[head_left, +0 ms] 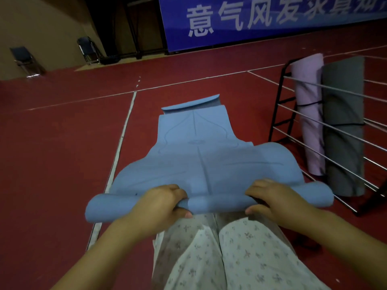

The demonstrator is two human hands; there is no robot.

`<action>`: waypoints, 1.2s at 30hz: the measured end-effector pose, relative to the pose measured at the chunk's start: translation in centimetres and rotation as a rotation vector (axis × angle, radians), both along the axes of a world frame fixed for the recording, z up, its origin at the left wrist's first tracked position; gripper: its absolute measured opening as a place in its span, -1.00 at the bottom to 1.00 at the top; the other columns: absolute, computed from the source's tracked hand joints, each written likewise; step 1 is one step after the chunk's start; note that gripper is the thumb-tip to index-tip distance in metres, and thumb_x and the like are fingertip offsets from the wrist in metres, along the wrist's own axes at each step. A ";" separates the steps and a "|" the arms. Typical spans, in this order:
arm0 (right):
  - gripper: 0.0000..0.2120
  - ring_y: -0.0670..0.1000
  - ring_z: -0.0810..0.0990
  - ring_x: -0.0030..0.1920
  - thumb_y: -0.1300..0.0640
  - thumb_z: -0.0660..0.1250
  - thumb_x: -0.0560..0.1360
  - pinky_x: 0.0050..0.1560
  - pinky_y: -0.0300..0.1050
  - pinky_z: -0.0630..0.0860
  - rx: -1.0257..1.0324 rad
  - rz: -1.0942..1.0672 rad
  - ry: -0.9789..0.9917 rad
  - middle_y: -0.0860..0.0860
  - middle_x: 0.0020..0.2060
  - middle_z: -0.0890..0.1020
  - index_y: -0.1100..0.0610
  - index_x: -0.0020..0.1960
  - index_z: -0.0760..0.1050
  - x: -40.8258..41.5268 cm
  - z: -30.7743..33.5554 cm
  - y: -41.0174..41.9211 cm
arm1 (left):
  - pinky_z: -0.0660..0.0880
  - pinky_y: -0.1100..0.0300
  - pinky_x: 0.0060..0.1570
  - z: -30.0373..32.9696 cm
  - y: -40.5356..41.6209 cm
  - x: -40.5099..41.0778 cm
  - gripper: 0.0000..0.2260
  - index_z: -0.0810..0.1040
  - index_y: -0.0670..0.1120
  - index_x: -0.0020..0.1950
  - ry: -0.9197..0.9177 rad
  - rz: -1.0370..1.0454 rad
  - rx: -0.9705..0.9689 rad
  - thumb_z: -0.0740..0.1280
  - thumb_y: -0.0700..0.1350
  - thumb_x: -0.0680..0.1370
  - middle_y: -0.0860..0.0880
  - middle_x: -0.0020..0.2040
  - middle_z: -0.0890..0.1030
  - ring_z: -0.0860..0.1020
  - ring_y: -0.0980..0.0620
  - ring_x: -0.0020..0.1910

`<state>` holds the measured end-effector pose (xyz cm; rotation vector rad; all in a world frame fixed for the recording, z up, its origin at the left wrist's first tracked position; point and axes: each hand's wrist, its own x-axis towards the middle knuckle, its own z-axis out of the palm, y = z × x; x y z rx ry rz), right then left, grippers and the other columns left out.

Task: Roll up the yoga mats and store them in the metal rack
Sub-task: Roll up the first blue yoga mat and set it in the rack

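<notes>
Fingers of the left hand and right hand are gripping the blue mat's rolled near end; metal rack is standing right.

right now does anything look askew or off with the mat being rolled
Yes. The far end of the blue mat is folded back on itself, and its middle bulges unevenly. The roll under the left hand and right hand looks thicker at the left end.

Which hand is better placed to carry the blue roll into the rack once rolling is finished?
Probably the right hand: it grips the blue mat roll on the side where the metal rack stands. The left hand grips farther from it.
</notes>
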<state>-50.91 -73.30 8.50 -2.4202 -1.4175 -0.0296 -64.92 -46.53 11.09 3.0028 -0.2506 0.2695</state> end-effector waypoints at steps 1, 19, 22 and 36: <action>-0.59 -0.05 0.49 -0.02 -0.24 0.32 0.43 0.04 -0.09 0.45 -0.008 -0.008 0.051 -0.05 -0.07 0.57 0.08 0.03 0.59 0.4 0.0 0.1 | 0.37 0.31 -0.28 0.0 0.0 0.1 -0.67 0.60 -0.02 -0.11 0.036 0.030 -0.055 0.32 0.23 0.40 0.06 -0.21 0.59 0.58 0.06 -0.24; -0.73 -0.15 0.43 -0.28 -0.04 0.50 0.37 -0.21 -0.26 0.36 -0.197 -0.131 0.566 -0.12 -0.30 0.49 0.02 -0.20 0.43 5.7 2.5 3.7 | 0.36 0.20 -0.22 0.4 1.2 5.4 -0.78 0.43 0.02 -0.27 0.365 0.427 -0.445 0.45 0.02 0.43 -0.01 -0.19 0.53 0.48 0.03 -0.14; -0.76 -0.10 0.50 -0.16 -0.06 0.52 0.34 -0.11 -0.23 0.42 -0.196 -0.192 0.519 -0.13 -0.21 0.50 -0.03 -0.19 0.46 5.3 2.5 4.1 | 0.38 0.18 -0.02 0.6 1.7 6.2 -0.76 0.45 0.04 -0.20 0.442 0.440 -0.352 0.44 0.13 0.38 -0.06 -0.06 0.52 0.43 -0.02 0.09; -0.68 0.02 0.53 -0.41 0.25 0.48 0.20 -0.52 -0.21 0.35 0.218 -0.206 -0.320 -0.04 -0.38 0.51 0.04 -0.19 0.40 -2.7 -2.0 3.7 | 0.44 0.16 -0.38 -0.1 -2.1 4.0 -0.64 0.67 -0.09 -0.19 -0.133 0.140 -0.043 0.08 -0.04 0.41 -0.10 -0.25 0.60 0.59 -0.17 -0.28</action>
